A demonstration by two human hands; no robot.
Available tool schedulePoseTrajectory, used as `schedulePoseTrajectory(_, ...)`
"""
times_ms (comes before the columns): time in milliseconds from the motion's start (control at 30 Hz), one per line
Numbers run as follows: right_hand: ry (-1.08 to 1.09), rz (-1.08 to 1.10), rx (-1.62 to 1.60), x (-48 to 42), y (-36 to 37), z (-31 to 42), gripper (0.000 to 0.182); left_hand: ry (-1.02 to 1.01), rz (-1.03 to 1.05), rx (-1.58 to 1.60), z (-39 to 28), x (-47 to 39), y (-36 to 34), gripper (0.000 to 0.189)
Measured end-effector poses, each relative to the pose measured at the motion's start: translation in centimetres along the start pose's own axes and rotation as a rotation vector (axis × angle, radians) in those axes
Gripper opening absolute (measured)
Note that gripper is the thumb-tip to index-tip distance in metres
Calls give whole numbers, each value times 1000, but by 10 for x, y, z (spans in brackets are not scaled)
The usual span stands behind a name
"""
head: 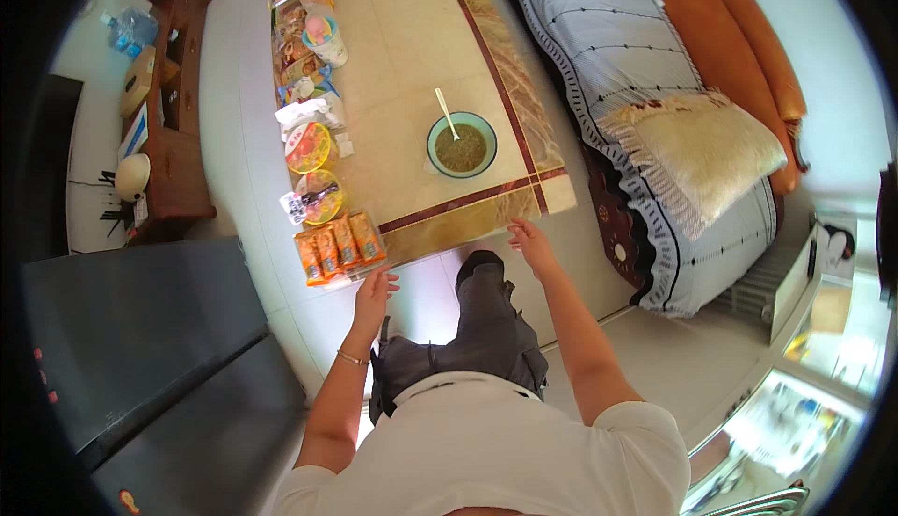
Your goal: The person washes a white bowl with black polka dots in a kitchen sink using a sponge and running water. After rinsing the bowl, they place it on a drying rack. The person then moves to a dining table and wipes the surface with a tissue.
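Note:
My left hand point(377, 294) hangs with its fingers apart just off the near left corner of a marble-topped table, nearest to several orange snack packets point(338, 246). Nothing is in it. My right hand point(530, 244) is also empty, fingers spread, close to the near edge of the tabletop point(393, 81). Beyond that hand stands a bowl point(435, 159) with a pale green inside, holding a dark greenish-brown soup or porridge. A light-coloured spoon point(443, 105) leans in the bowl, its handle sticking up over the far rim.
Instant-noodle tubs point(309, 147), a paper cup point(330, 42) and bagged snacks point(289, 42) line the table's left side. On the right is a sofa with a striped cover point(596, 32) and a fringed cushion point(701, 151). A dark refrigerator point(147, 333) and a wooden cabinet point(175, 172) stand left.

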State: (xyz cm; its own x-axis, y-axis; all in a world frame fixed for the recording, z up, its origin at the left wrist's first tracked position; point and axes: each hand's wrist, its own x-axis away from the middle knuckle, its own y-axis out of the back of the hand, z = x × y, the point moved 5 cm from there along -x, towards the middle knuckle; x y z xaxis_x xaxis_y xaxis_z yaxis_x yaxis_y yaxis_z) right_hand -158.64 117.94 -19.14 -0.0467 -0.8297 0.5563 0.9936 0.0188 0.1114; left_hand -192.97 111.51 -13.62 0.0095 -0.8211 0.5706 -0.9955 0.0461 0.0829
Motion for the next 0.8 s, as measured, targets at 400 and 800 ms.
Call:
schedulePoseTrajectory(400,-218,245,105,-259,22,-34,42,352,-165,283,30,-267,-102,47)
schedulePoseTrajectory(800,-293,258,35,-271,4,-11,42,235,-198,456,38,-327,-127,35)
